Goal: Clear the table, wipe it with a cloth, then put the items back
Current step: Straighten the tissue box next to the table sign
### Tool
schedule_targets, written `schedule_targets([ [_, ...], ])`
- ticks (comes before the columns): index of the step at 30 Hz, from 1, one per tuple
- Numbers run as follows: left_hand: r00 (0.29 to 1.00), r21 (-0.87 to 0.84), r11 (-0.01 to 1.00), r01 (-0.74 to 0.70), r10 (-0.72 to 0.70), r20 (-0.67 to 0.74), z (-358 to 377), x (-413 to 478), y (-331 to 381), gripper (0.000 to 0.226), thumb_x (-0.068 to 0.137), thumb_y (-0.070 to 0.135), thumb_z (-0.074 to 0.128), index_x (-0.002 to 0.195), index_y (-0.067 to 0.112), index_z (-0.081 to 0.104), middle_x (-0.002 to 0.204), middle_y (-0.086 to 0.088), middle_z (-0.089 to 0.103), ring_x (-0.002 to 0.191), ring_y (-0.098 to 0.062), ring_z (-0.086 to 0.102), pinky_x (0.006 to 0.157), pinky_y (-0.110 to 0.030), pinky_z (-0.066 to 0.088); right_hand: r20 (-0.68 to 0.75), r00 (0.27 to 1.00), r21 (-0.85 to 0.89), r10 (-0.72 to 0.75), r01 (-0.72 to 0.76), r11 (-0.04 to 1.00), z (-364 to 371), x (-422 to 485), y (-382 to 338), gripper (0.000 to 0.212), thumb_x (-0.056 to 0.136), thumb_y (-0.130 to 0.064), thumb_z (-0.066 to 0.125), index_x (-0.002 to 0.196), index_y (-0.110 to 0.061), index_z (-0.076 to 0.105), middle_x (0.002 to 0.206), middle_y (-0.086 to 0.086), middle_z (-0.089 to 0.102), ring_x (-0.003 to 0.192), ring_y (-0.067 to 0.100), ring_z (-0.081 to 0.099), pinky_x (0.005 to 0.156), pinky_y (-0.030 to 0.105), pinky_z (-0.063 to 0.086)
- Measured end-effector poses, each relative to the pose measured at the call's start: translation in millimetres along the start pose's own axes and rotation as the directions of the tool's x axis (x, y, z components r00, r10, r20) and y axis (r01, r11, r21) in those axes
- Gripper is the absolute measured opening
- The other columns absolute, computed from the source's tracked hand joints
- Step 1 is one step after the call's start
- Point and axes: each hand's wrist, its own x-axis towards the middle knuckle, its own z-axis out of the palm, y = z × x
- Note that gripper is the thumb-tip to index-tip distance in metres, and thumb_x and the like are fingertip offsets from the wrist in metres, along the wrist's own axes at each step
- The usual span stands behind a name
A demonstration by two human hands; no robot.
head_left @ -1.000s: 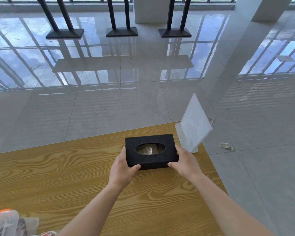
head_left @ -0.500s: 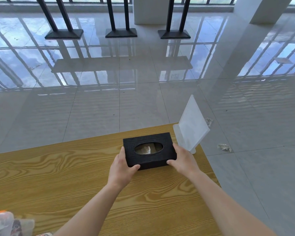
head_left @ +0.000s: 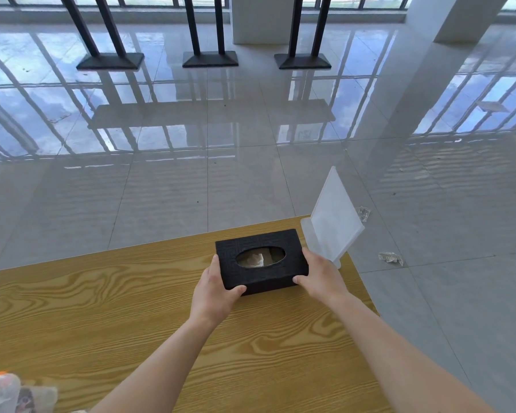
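Matt, embossed black tissue box (head_left: 261, 260) sits on a smooth wood-grain table (head_left: 102, 308), frosted translucent plastic sign holder (head_left: 334, 222) just beside the box, glossy reflective tile floor (head_left: 191, 180) beyond it.

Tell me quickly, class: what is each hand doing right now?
Left hand: grips the left end of the tissue box.
Right hand: grips its right end.

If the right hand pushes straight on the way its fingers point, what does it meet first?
Probably the base of the clear sign holder, just beyond the right hand at the far corner of the table, beside the tissue box it grips. The gap looks small, but depth is unclear.
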Motion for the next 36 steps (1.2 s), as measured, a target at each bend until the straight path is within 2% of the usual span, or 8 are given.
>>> schedule_targets([
  [5,1.000,-0.001,1.000,-0.005,0.005,-0.011,2,0,0,0.089,0.082,0.033,0.081,0.153,0.021,0.029,0.133,-0.001,0.056,0.118,-0.020,0.055,0.095,-0.034,0.048,0.011,1.000,-0.035,0.001,0.000,0.999,-3,3,6,0.028,0.090,-0.018,0.069,0.114,-0.015,0.056,0.092,0.001,0.065,0.081,0.017,0.061,0.077,0.037,0.055],
  [9,1.000,-0.003,1.000,-0.004,0.004,-0.008,2,2,-1,0.089,0.083,0.033,0.080,0.154,0.022,0.028,0.132,0.000,0.056,0.116,-0.018,0.055,0.090,-0.028,0.044,0.017,1.000,-0.011,0.003,-0.002,1.000,-5,4,7,0.040,0.090,-0.019,0.070,0.126,-0.015,0.055,0.105,0.004,0.067,0.100,0.023,0.063,0.086,0.038,0.054],
  [11,1.000,-0.001,1.000,-0.020,0.020,0.001,1,6,-1,0.085,0.083,0.032,0.080,0.151,0.023,0.031,0.128,0.001,0.058,0.111,-0.017,0.056,0.088,-0.028,0.045,0.003,1.000,-0.008,0.010,-0.010,1.000,-4,3,7,0.033,0.089,-0.019,0.071,0.120,-0.015,0.057,0.103,0.006,0.068,0.100,0.024,0.064,0.084,0.038,0.055],
  [14,0.999,0.001,1.000,-0.032,0.032,0.017,-2,12,1,0.079,0.082,0.030,0.081,0.147,0.023,0.037,0.124,0.001,0.060,0.107,-0.017,0.057,0.089,-0.032,0.049,-0.031,0.999,-0.025,0.014,-0.015,1.000,0,3,6,0.022,0.089,-0.018,0.072,0.105,-0.014,0.056,0.092,0.004,0.067,0.085,0.021,0.063,0.075,0.036,0.056],
  [18,0.999,0.017,0.999,-0.029,0.029,0.023,-2,13,1,0.084,0.083,0.030,0.080,0.151,0.021,0.032,0.128,0.000,0.058,0.112,-0.019,0.056,0.095,-0.037,0.050,-0.045,0.999,-0.010,0.025,-0.026,1.000,0,3,7,0.023,0.088,-0.019,0.072,0.105,-0.013,0.057,0.094,0.006,0.068,0.085,0.021,0.062,0.071,0.034,0.053],
  [23,0.999,0.012,0.999,-0.031,0.031,0.011,0,12,0,0.088,0.083,0.031,0.080,0.153,0.022,0.028,0.130,-0.001,0.057,0.113,-0.019,0.055,0.093,-0.034,0.049,-0.020,0.999,0.027,0.025,-0.024,0.999,-2,3,9,0.031,0.087,-0.019,0.073,0.114,-0.013,0.058,0.104,0.007,0.068,0.101,0.026,0.064,0.083,0.039,0.056],
  [33,1.000,0.007,1.000,-0.026,0.026,0.015,1,11,-2,0.089,0.084,0.032,0.079,0.154,0.022,0.026,0.130,-0.002,0.056,0.114,-0.020,0.056,0.095,-0.038,0.050,-0.012,0.999,0.120,0.032,-0.031,0.992,2,-8,15,0.029,0.093,-0.017,0.066,0.121,-0.016,0.060,0.111,0.001,0.068,0.104,0.020,0.064,0.089,0.041,0.056],
  [36,0.999,-0.001,0.999,-0.037,0.037,0.012,0,11,-2,0.086,0.083,0.032,0.080,0.153,0.023,0.029,0.127,0.000,0.057,0.110,-0.017,0.055,0.090,-0.034,0.049,-0.093,0.994,0.188,0.061,-0.043,0.981,9,-19,24,0.022,0.094,-0.018,0.065,0.116,-0.020,0.064,0.106,-0.008,0.069,0.100,0.017,0.067,0.081,0.029,0.055],
])
